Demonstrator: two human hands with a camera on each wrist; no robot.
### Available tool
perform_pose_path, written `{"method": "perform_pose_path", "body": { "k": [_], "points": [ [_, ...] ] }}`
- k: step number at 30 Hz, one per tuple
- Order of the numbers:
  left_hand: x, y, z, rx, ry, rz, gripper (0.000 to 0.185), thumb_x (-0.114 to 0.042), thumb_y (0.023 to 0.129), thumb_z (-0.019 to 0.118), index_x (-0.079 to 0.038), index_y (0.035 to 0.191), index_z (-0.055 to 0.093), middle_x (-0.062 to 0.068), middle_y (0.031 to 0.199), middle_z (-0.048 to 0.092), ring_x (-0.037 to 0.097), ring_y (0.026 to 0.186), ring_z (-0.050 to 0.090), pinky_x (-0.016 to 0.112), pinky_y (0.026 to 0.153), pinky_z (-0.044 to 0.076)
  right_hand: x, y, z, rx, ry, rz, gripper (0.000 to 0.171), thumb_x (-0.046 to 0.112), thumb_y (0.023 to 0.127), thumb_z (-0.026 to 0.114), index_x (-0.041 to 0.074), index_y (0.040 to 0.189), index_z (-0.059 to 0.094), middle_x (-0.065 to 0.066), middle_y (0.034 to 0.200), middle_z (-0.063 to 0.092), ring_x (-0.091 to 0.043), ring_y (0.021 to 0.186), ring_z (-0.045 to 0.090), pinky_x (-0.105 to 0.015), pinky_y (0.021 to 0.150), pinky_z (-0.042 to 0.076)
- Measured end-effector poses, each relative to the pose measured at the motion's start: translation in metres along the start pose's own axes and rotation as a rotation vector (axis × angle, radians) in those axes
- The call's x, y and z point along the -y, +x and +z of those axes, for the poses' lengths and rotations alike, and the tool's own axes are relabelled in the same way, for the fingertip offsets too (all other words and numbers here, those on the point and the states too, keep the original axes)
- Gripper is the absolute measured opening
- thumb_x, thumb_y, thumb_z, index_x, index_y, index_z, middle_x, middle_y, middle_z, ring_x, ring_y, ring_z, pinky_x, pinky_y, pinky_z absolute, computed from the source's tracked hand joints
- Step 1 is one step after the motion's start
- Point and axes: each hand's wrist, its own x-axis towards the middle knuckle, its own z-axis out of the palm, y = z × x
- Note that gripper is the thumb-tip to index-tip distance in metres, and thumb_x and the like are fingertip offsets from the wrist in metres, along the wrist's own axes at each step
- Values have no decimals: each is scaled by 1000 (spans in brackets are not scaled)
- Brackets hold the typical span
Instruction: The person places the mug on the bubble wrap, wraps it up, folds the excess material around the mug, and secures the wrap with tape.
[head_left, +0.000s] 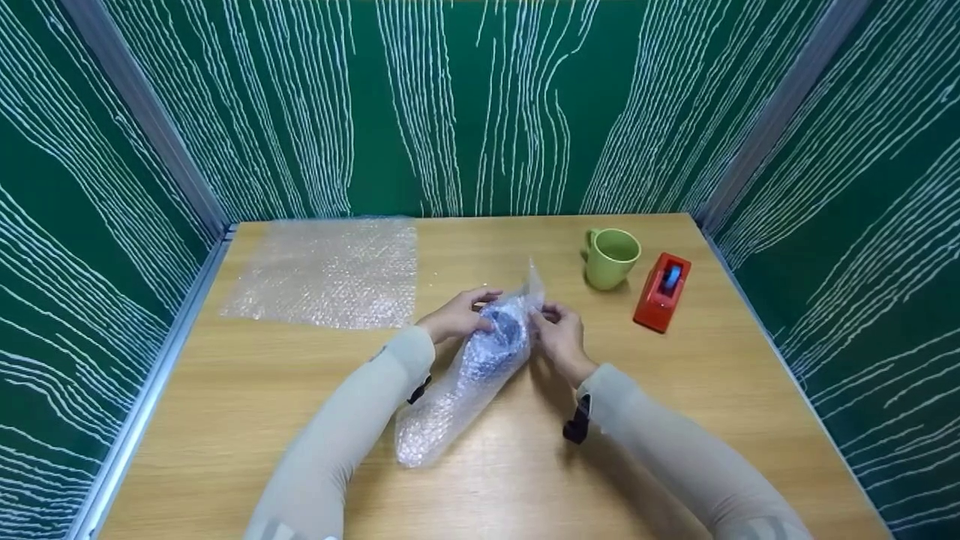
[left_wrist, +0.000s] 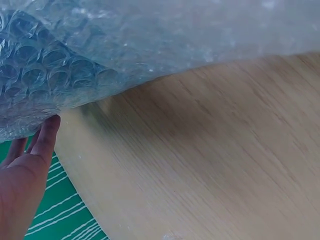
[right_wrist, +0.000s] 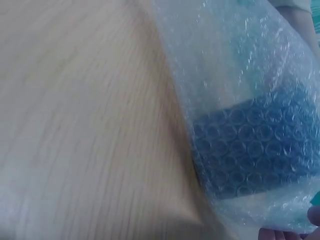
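A bubble-wrap bundle lies slanted on the wooden table, with a blue object showing through at its far end. My left hand curls over the top of that end from the left. My right hand pinches the loose flap of wrap on the right side. In the left wrist view the wrap hangs over the tabletop and my left hand's fingers touch its underside. The right wrist view shows the blue object up close inside the wrap.
A flat sheet of bubble wrap lies at the back left of the table. A green mug and a red tape dispenser stand at the back right. Green patterned walls enclose three sides.
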Motion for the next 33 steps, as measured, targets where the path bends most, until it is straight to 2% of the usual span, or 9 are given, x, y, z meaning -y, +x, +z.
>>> {"method": "perform_pose_path", "body": {
  "k": [4, 8, 12, 17, 21, 27, 33],
  "points": [
    [0, 1, 0, 6, 10, -26, 78, 6, 89, 68, 4, 163, 42, 25, 166, 48, 44, 152, 49, 46, 127, 45, -3, 6, -2, -30, -60, -14, 27, 6, 99, 76, -11, 120, 71, -17, 109, 76, -12, 90, 67, -12, 71, 54],
    [0, 1, -1, 11, 44, -38, 71, 3, 88, 68, 2, 157, 51, 24, 162, 53, 43, 149, 53, 47, 126, 46, -5, 9, -3, -35, -76, -21, 26, 7, 96, 79, -10, 115, 73, -15, 106, 77, -15, 93, 67, -12, 73, 53],
    [-1, 2, -1, 17, 65, -32, 65, 3, 88, 67, 1, 152, 57, 23, 159, 56, 42, 148, 53, 47, 125, 47, -7, 13, -4, -16, -64, -13, 25, 7, 95, 81, -9, 113, 73, -13, 104, 75, -15, 93, 66, -12, 75, 53],
    [0, 4, -1, 25, 65, -28, 63, 3, 87, 65, 3, 150, 57, 24, 156, 57, 41, 146, 55, 45, 124, 48, -10, 19, -2, 10, -12, -4, 21, 6, 95, 81, -6, 109, 72, -5, 97, 72, -11, 88, 63, -13, 74, 53],
    [0, 5, 0, 32, 62, -21, 67, 4, 85, 65, 2, 151, 55, 24, 157, 55, 41, 147, 53, 46, 127, 44, -12, 24, -1, 41, 23, 35, 18, 6, 95, 81, -1, 103, 68, -2, 96, 67, -10, 85, 61, -14, 70, 54],
    [-3, 5, -2, 65, 67, -20, 79, 5, 85, 62, -11, 161, 49, 18, 166, 48, 40, 153, 46, 53, 130, 38, -12, 33, -2, 104, 26, 107, 21, 11, 98, 80, 5, 101, 60, -5, 103, 64, -9, 80, 62, -16, 63, 56],
    [-6, 5, -1, 96, 56, -21, 86, 9, 85, 60, -22, 165, 47, 12, 174, 40, 40, 158, 39, 57, 130, 37, -12, 40, -3, 159, 91, 149, 19, 9, 100, 77, 3, 105, 59, -5, 104, 66, -7, 75, 64, -18, 63, 58]
  ]
}}
